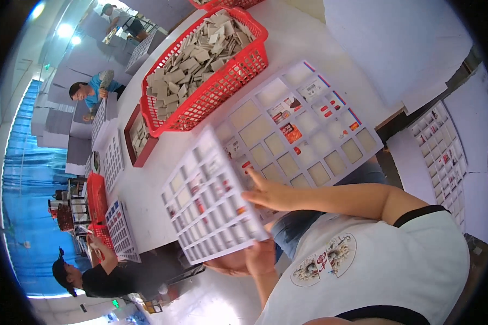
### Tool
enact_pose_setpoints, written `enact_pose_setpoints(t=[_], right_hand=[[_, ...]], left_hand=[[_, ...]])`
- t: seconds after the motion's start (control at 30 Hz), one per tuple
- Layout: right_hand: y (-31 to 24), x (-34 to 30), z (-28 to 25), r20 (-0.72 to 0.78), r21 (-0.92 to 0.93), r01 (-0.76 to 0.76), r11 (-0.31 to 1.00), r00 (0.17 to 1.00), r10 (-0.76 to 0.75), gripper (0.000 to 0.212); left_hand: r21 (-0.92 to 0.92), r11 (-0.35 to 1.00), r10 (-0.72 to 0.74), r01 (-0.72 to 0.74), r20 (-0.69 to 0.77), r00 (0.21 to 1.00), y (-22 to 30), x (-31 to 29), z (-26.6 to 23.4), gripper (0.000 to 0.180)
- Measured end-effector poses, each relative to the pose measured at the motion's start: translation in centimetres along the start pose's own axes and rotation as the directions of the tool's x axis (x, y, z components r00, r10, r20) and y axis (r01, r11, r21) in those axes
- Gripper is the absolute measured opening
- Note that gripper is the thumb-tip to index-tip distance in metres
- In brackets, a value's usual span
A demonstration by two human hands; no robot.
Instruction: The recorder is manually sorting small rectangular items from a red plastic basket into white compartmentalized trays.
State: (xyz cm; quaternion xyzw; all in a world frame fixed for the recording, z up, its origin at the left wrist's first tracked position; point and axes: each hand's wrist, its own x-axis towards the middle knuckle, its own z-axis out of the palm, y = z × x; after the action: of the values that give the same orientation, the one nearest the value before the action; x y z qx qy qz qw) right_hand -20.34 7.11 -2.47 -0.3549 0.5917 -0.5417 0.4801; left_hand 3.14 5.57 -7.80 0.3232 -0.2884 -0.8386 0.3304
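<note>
I hold a white grid panel (209,208) tilted up over the table's near edge. Its many small square recesses show printed patches in red and white. My left hand (260,259) grips its lower corner, the fingers partly hidden beneath. At its right edge is my right hand (268,194), its thumb by the edge and one finger extended behind it. A second white grid panel (331,154), with larger square openings, lies behind it on the table. Beige shows in several openings and red printed pictures in others. The tilted panel covers part of it.
A red plastic basket (222,81) heaped with beige square pieces (200,51) stands on the white table (152,184). Beside it is a small red box (141,135). More grid panels (114,160) lie farther left. Two people (95,95) (92,276) work across the table. Another panel (439,154) leans at right.
</note>
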Motion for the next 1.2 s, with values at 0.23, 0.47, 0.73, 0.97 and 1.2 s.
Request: enact_pose_setpoints(t=[0.23,0.47,0.73,0.97,1.2], right_hand=[[0.6,-1.8,-4.5,-0.223,0.112,0.265,0.958,0.946,-0.235,0.075],[-1.8,-10.7,-20.4,-0.383,-0.16,0.147,0.976,0.902,-0.198,0.056],[-8.7,-5.1,-25.0,-0.486,-0.84,-0.307,0.447,0.791,-0.37,0.049],[-16.5,19.8,-26.1,0.046,-0.995,0.092,0.036,0.757,-0.652,0.054],[-15.3,33.2,-26.6,-0.035,-0.973,-0.109,-0.201,0.94,-0.34,0.052]], left_hand=[[-0.179,0.951,0.241,-0.253,-0.083,0.967,2.6,-2.2,4.4,0.055],[0.43,0.86,0.395,-0.273,-0.225,0.891,5.2,0.0,0.4,0.051],[0.575,0.814,0.153,-0.086,-0.068,0.986,2.9,1.7,5.9,0.049],[0.41,0.909,0.146,-0.079,-0.135,0.98,2.7,3.3,3.2,0.048],[0.361,0.929,0.177,-0.084,-0.231,0.957,3.0,4.0,2.2,0.043]])
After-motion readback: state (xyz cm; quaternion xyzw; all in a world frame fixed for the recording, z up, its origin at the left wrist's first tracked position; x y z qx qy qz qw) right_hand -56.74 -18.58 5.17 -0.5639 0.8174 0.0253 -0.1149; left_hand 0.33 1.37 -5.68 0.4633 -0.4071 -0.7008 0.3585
